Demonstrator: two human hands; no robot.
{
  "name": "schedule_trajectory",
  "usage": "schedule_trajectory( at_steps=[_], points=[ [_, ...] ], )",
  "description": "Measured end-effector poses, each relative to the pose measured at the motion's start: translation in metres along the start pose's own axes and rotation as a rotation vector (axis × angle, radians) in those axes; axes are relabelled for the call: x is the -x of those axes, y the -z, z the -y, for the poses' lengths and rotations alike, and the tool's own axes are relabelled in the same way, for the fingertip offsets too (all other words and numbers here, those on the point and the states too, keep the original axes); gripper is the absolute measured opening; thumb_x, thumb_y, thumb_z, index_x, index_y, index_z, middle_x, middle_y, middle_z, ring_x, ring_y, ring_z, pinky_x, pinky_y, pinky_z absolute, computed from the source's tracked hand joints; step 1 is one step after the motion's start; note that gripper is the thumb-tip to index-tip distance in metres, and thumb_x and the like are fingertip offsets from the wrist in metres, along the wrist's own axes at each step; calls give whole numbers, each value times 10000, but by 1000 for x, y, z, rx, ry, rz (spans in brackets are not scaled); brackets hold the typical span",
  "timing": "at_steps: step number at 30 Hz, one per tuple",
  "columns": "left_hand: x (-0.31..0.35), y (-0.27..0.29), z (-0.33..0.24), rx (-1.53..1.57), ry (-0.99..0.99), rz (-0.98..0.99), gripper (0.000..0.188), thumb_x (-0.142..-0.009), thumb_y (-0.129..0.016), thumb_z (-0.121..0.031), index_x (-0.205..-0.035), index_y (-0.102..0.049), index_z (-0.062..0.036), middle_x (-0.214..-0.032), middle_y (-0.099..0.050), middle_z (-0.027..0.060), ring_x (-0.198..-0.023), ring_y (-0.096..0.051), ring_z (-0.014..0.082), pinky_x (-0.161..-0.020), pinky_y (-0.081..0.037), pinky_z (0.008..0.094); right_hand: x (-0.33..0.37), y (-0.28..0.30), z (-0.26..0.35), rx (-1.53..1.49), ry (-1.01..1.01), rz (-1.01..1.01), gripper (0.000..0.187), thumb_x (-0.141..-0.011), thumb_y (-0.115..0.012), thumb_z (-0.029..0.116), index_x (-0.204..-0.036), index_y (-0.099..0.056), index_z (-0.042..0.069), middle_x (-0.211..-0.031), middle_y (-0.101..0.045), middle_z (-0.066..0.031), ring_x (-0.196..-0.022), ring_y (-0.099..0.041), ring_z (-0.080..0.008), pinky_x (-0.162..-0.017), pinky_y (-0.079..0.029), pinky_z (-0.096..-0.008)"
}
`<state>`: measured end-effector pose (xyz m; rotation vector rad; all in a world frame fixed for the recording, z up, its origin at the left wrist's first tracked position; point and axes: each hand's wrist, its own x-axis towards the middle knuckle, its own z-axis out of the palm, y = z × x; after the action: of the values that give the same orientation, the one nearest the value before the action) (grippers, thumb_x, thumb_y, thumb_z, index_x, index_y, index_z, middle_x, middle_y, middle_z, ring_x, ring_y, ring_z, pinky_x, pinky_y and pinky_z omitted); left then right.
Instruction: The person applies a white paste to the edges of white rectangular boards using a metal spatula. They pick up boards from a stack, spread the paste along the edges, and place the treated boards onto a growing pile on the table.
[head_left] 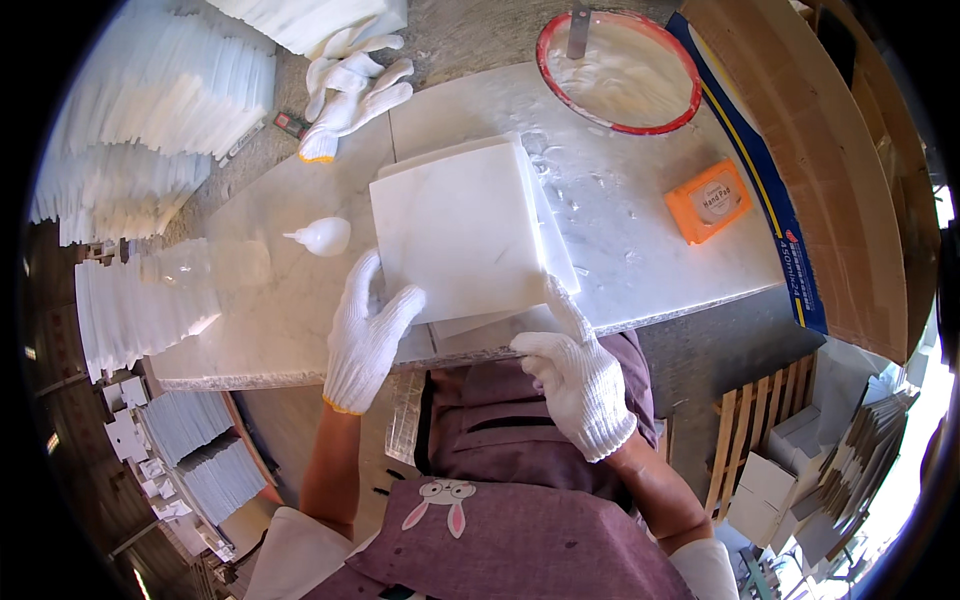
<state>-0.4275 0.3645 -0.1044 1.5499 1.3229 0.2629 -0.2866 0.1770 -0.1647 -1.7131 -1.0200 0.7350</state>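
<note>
White tile [455,235] on the desk [650,260], between both hands; all places taken from it. At its near left corner, left hand [365,325] in knit glove, thumb and fingers apart around the corner; cannot tell if it clamps. At its near right corner, right hand [575,375], index finger out along the edge, the rest curled; whether anything is pinched, cannot tell.

Risks, my reading: a lower tile [556,245] lies skewed beneath, so an uneven push could slide the top one and chip a corner. Smooth face, cotton gloves: slipping possible. Grit under it could scratch. Small white bottle [325,237], just left, could be knocked by the left hand swinging wide.

Surface: pale, grey-veined, rough near edge, crumbs and smears to the tile's right. Beyond it on the left, spare gloves [350,95]; beyond on the right, red-rimmed basin [640,130] of white stuff. Orange box [708,202] well to its right, then cardboard [840,150].

Room: packed white stacks [150,110] far left of it; slatted wood [735,440] off the near right.
</note>
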Motion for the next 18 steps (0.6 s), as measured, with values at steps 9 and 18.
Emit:
schedule_trajectory(
  at_steps=[9, 18],
  points=[
    [3, 2, -12, 179, 154, -12, 464, -911, -741, -300, -1239, -586, -12, -857, -616, 4, -608, -546, 46, -450, -424, 208, 3, 6, -17, -187, -50, 80, 171, -983, -595, 21, -1137, -670, 20, -994, -683, -83, -777, -675, -126, -671, -591, -263],
    [6, -16, 29, 438, -33, -176, 376, -958, -673, -188, -1274, -587, -4, -1008, -669, 63, -840, -657, 125, -684, -542, 262, 28, 22, -8, -558, -171, -7, 185, -980, -541, -34, -1136, -640, -22, -1283, -612, -161, -843, -696, -153, -765, -585, -285]
  ],
)
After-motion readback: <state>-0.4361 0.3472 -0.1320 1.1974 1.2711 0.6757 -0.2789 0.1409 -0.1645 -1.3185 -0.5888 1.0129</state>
